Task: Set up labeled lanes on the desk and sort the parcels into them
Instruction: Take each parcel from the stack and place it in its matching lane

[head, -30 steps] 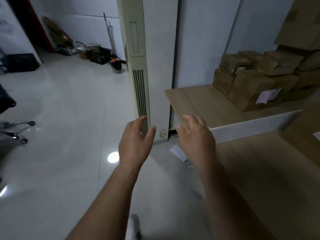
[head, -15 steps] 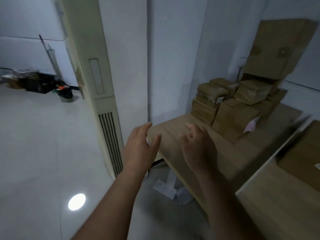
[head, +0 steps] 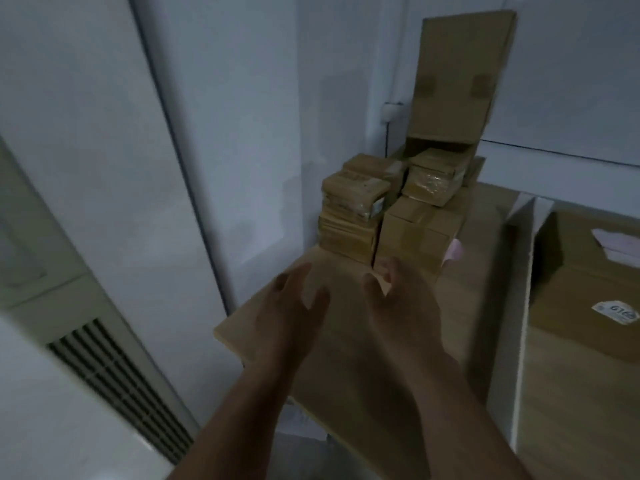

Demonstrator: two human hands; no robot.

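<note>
A pile of brown cardboard parcels (head: 398,209) stands at the far end of a wooden desk (head: 460,306), against the wall. A pink label (head: 454,252) sticks out from one parcel. My left hand (head: 294,320) and my right hand (head: 405,310) hover side by side above the desk's near corner, fingers spread and holding nothing. The right fingertips reach close to the front parcel; contact is unclear in the blur.
A tall cardboard box (head: 457,77) with an open flap leans on the wall behind the pile. A big box (head: 588,289) with a white sticker sits at right beyond a white divider (head: 523,306). A standing air conditioner (head: 104,358) is at left.
The view has swung right and up from the floor toward the desk. Both hands have moved forward over the desk, nearer the parcel pile, still holding nothing.
</note>
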